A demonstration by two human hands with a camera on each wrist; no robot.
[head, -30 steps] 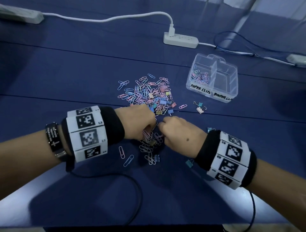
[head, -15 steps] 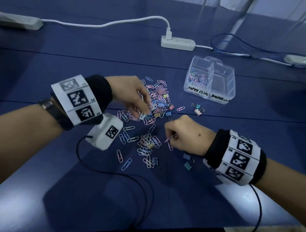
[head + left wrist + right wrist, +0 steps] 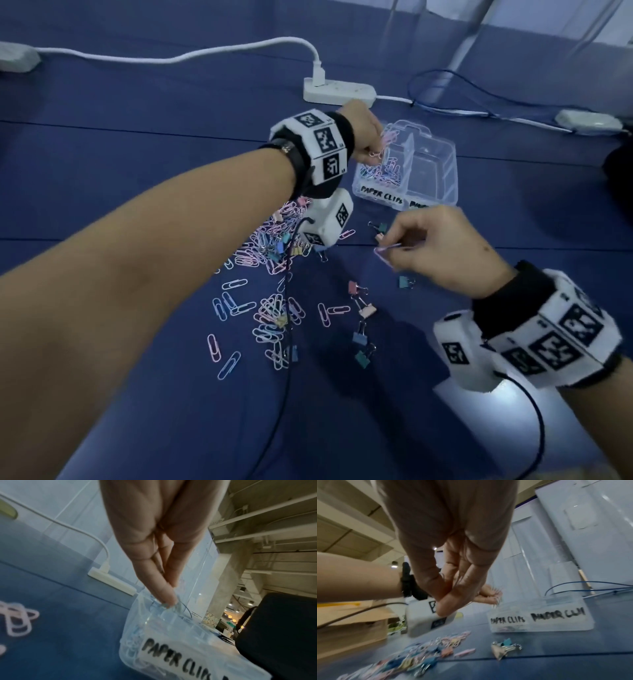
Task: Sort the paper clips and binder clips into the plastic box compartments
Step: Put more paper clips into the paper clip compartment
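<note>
Fingertips of the left hand [image 3: 363, 132] pinch a small bunch of pink paper clips [image 3: 382, 145] over the rear left corner of the clear plastic box [image 3: 442, 186], above the compartment whose front label reads "PAPER CLIPS" [image 3: 381, 194]. From the left wrist view, the fingers [image 3: 164, 592] are pressed together and point down into that compartment, where a heap of pastel clips [image 3: 383, 169] already lies. The right hand [image 3: 442, 246], lifted off the blue tabletop [image 3: 137, 144] just in front of the box, has thumb and forefinger closed on a lilac paper clip [image 3: 387, 250] that juts out to its left. The compartment to the right carries a label only partly readable past the hand. Between the two forearms the unsorted heap of paper clips and binder clips [image 3: 270, 246] spreads over the table, with loose paper clips [image 3: 236, 301] nearer the person and single binder clips [image 3: 359, 337] strewn below the right hand. Both wrists wear white marker-covered camera bands. Behind the box lies a white power strip [image 3: 339, 92] with a plug and cord in it
</note>
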